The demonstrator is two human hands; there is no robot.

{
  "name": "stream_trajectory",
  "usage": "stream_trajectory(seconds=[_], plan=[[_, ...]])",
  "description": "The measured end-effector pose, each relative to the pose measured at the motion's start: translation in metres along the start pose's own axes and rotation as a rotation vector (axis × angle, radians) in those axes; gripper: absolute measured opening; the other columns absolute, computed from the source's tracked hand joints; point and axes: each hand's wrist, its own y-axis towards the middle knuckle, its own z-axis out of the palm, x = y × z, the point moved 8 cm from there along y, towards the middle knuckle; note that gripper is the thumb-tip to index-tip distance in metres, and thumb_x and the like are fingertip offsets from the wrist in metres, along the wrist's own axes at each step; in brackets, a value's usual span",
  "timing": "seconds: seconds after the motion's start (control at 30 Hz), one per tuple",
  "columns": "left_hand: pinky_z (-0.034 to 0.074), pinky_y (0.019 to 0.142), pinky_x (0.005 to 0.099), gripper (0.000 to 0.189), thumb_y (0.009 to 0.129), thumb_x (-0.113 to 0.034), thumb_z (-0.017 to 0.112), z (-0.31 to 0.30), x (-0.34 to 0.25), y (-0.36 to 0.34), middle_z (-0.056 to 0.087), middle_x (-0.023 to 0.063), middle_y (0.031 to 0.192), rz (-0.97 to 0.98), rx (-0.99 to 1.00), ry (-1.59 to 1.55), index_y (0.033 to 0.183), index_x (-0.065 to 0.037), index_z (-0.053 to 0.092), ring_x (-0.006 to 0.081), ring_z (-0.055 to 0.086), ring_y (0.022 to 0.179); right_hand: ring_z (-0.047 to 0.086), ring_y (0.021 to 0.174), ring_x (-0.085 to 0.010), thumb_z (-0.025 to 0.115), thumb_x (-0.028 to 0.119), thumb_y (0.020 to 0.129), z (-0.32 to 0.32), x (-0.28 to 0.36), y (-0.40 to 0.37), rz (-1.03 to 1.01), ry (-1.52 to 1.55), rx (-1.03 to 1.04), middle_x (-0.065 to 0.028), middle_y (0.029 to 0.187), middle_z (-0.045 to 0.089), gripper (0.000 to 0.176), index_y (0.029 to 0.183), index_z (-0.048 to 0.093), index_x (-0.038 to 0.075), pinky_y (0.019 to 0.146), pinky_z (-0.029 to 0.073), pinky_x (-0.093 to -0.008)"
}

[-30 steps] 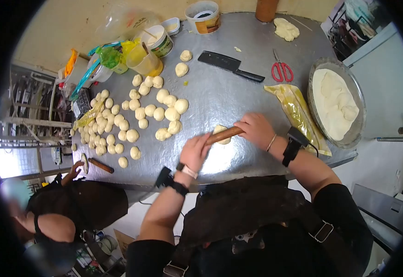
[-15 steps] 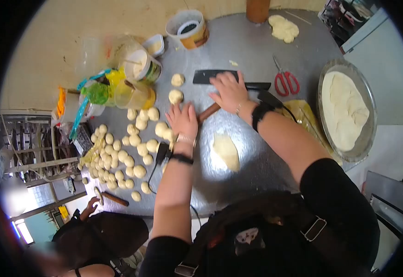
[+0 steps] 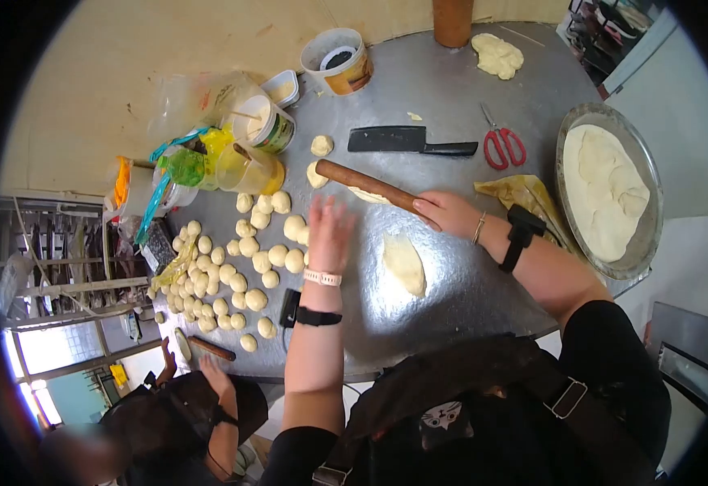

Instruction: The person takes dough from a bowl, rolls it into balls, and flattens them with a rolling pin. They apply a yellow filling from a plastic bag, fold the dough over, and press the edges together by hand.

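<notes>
My right hand (image 3: 445, 213) is closed round the right end of a wooden rolling pin (image 3: 370, 188), which slants up to the left. Just under the pin, a pale strip of dough (image 3: 367, 195) shows, partly covered. My left hand (image 3: 331, 231) is open below the pin's left end, its stretched fingers blurred and apart from the pin. A flattened oval of dough (image 3: 404, 266) lies on the metal table between my forearms. Two dough balls sit near the pin's far end, one (image 3: 322, 145) whole in view, the other (image 3: 316, 174) partly behind the pin.
Many dough balls (image 3: 224, 279) cover the table's left side. A cleaver (image 3: 387, 139) and red-handled scissors (image 3: 503, 147) lie beyond the pin. A basin (image 3: 660, 190) of dough stands right, tubs (image 3: 336, 61) at the back. A co-worker's hand (image 3: 216, 377) is at the lower left edge.
My right hand has moved right and nearer, from beside the cleaver to the rolling pin's end. The pin now lies at a different slant. My left hand has shifted slightly right and nearer.
</notes>
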Motion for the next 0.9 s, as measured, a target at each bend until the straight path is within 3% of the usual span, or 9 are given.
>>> stream_trajectory(seconds=[0.07, 0.2, 0.37, 0.47, 0.53, 0.6, 0.7, 0.8, 0.9], plan=[[0.049, 0.09, 0.0308, 0.042, 0.096, -0.015, 0.057, 0.041, 0.012, -0.011, 0.052, 0.0047, 0.123, -0.146, 0.198, -0.235, 0.135, -0.01, 0.043, 0.0117, 0.056, 0.102, 0.051, 0.061, -0.0118, 0.047, 0.036, 0.099, 0.021, -0.013, -0.006, 0.008, 0.124, -0.023, -0.0024, 0.068, 0.055, 0.036, 0.094, 0.061, 0.003, 0.059, 0.043, -0.0295], [0.052, 0.072, 0.0216, 0.014, 0.095, -0.013, 0.058, 0.029, 0.035, -0.019, 0.064, -0.0008, 0.094, -0.224, -0.053, -0.083, 0.107, -0.007, 0.061, 0.0092, 0.06, 0.08, 0.05, 0.058, -0.011, 0.047, 0.039, 0.099, 0.03, -0.006, -0.03, -0.038, 0.046, -0.264, -0.0014, 0.07, 0.058, 0.04, 0.088, 0.06, 0.004, 0.055, 0.043, -0.0296], [0.051, 0.078, 0.0268, 0.008, 0.094, -0.008, 0.058, 0.028, 0.007, -0.055, 0.064, 0.0029, 0.096, -0.007, -0.047, -0.031, 0.101, -0.004, 0.06, 0.0129, 0.061, 0.087, 0.048, 0.051, -0.0107, 0.047, 0.043, 0.098, -0.013, -0.057, -0.045, 0.147, 0.418, -0.654, 0.0003, 0.063, 0.052, 0.044, 0.081, 0.055, 0.004, 0.048, 0.039, -0.0285], [0.049, 0.085, 0.0377, 0.016, 0.089, -0.005, 0.061, 0.035, -0.018, -0.08, 0.065, 0.0111, 0.103, 0.712, -0.031, 0.852, 0.105, -0.001, 0.059, 0.0263, 0.062, 0.094, 0.047, 0.05, -0.0095, 0.049, 0.042, 0.097, -0.03, -0.055, -0.059, 0.05, 0.368, -0.662, 0.0017, 0.06, 0.049, 0.041, 0.08, 0.054, 0.005, 0.047, 0.038, -0.0269], [0.033, 0.108, 0.045, 0.044, 0.092, -0.012, 0.054, 0.065, 0.039, -0.091, 0.048, 0.0205, 0.137, 0.619, 0.449, 1.237, 0.134, -0.006, 0.046, 0.0329, 0.046, 0.127, 0.048, 0.052, -0.0092, 0.05, 0.038, 0.097, -0.024, -0.049, -0.069, 0.047, 0.2, -0.629, 0.0011, 0.061, 0.051, 0.038, 0.082, 0.056, 0.004, 0.048, 0.039, -0.0277], [0.021, 0.114, 0.0502, 0.054, 0.095, -0.023, 0.047, 0.055, 0.079, -0.105, 0.03, 0.0208, 0.151, 0.481, 0.644, 1.582, 0.144, -0.005, 0.035, 0.0357, 0.027, 0.14, 0.048, 0.052, -0.0092, 0.05, 0.036, 0.097, -0.019, -0.044, -0.078, 0.065, 0.076, -0.633, 0.0008, 0.062, 0.052, 0.036, 0.082, 0.057, 0.004, 0.049, 0.039, -0.028], [0.015, 0.114, 0.0554, 0.057, 0.096, -0.03, 0.044, 0.065, 0.044, -0.085, 0.017, 0.0193, 0.156, 0.217, 0.573, 1.622, 0.146, -0.004, 0.032, 0.0391, 0.014, 0.144, 0.049, 0.053, -0.0096, 0.051, 0.037, 0.097, -0.014, -0.064, -0.087, 0.061, 0.182, -0.604, 0.0004, 0.062, 0.052, 0.038, 0.081, 0.058, 0.003, 0.05, 0.04, -0.0285], [0.013, 0.114, 0.0576, 0.06, 0.095, -0.034, 0.045, 0.071, 0.021, -0.07, 0.017, 0.0204, 0.156, 0.509, 0.345, 1.451, 0.147, -0.007, 0.031, 0.0411, 0.014, 0.143, 0.049, 0.053, -0.0086, 0.051, 0.037, 0.097, -0.008, -0.076, -0.093, 0.114, 0.189, -0.601, 0.001, 0.062, 0.052, 0.038, 0.079, 0.057, 0.004, 0.05, 0.04, -0.0274], [0.011, 0.113, 0.0587, 0.068, 0.094, -0.046, 0.044, 0.088, 0.083, -0.064, 0.012, 0.0202, 0.157, 0.506, 0.49, 1.628, 0.149, -0.013, 0.027, 0.0437, 0.01, 0.143, 0.047, 0.053, -0.0073, 0.05, 0.036, 0.098, 0.005, -0.063, -0.087, 0.113, 0.289, -0.556, 0.0022, 0.062, 0.05, 0.035, 0.082, 0.057, 0.005, 0.049, 0.039, -0.0253]])
